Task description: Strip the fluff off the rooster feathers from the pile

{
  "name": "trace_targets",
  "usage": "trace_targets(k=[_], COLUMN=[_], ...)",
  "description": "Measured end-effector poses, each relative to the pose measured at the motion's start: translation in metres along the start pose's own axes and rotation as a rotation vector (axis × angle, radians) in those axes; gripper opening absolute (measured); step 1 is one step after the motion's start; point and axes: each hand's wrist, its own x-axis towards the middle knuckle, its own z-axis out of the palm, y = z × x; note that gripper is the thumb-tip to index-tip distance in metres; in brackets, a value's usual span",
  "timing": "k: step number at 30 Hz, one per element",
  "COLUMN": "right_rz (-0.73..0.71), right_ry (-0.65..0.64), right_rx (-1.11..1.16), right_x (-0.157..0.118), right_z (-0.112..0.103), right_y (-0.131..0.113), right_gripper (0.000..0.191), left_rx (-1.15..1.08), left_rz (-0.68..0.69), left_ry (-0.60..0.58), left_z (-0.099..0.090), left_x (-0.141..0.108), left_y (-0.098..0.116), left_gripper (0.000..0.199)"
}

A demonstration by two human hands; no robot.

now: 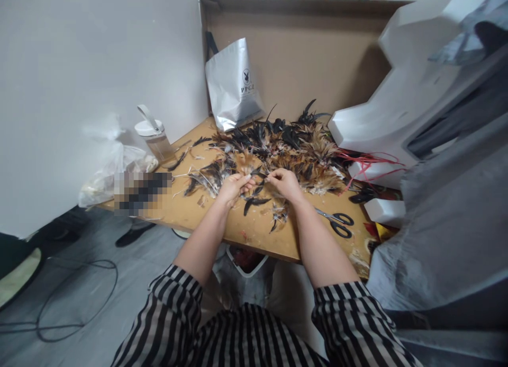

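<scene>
Over the front of a wooden table, my left hand [236, 188] is closed with its thumb and fingers pinching a dark feather [259, 172]. My right hand [284, 184] is closed in a pinch at the other side of that feather, close to its end. Brown and black feathers [278, 136] lie heaped just beyond both hands. A loose dark feather [256, 203] rests on the wood between my forearms, and a small feather tuft [279, 213] lies near my right wrist. Scissors [339, 223] with black handles lie right of my right forearm.
A silver bag [234, 86] stands at the back against a cardboard panel [313, 54]. At left are a lidded bottle [154, 139] and a clear plastic bag [115, 168]. Red strings [373, 163] and white foam [381, 102] lie right. A bin [246, 262] sits below the table edge.
</scene>
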Motion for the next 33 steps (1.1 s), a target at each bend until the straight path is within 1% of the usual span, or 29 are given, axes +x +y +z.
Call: trace_targets(k=[3, 5, 9, 13, 16, 19, 21, 25, 27, 31, 33], right_rz=[0.058, 0.100, 0.147, 0.109, 0.070, 0.058, 0.055, 0.070, 0.085, 0.111, 0.123], right_ry=[0.019, -0.014, -0.089, -0.116, -0.170, -0.223, -0.195, -0.068, -0.046, -0.007, -0.018], right_rx=[-0.110, -0.168, -0.251, -0.274, -0.298, -0.348, -0.353, -0.247, -0.213, -0.238, -0.246], right_x=[0.000, -0.001, -0.004, -0.005, -0.007, -0.007, -0.007, -0.004, -0.002, -0.001, -0.001], right_z=[0.003, 0.006, 0.012, 0.015, 0.016, 0.018, 0.019, 0.018, 0.015, 0.009, 0.006], right_y=[0.005, 0.006, 0.002, -0.002, -0.005, -0.007, -0.007, 0.000, 0.003, 0.004, 0.004], right_gripper=[0.017, 0.018, 0.016, 0.016, 0.018, 0.012, 0.015, 0.017, 0.017, 0.015, 0.015], left_rx=[-0.136, -0.178, -0.184, -0.196, -0.226, -0.240, -0.236, -0.209, -0.185, -0.146, -0.123], left_rz=[0.006, 0.011, -0.006, -0.009, 0.003, 0.003, 0.001, -0.004, -0.010, -0.018, -0.020], left_ry=[0.053, 0.085, 0.128, 0.131, 0.123, 0.113, 0.113, 0.116, 0.122, 0.142, 0.150], left_z=[-0.001, -0.002, -0.003, -0.003, -0.003, -0.003, -0.002, -0.002, -0.002, -0.002, -0.001], left_x=[0.002, 0.003, 0.005, 0.006, 0.006, 0.005, 0.005, 0.005, 0.005, 0.005, 0.005], left_y=[0.000, 0.000, -0.002, -0.003, -0.003, -0.003, -0.003, -0.004, -0.004, -0.004, -0.004], left_gripper=[0.018, 0.017, 0.015, 0.013, 0.013, 0.013, 0.014, 0.015, 0.016, 0.016, 0.016])
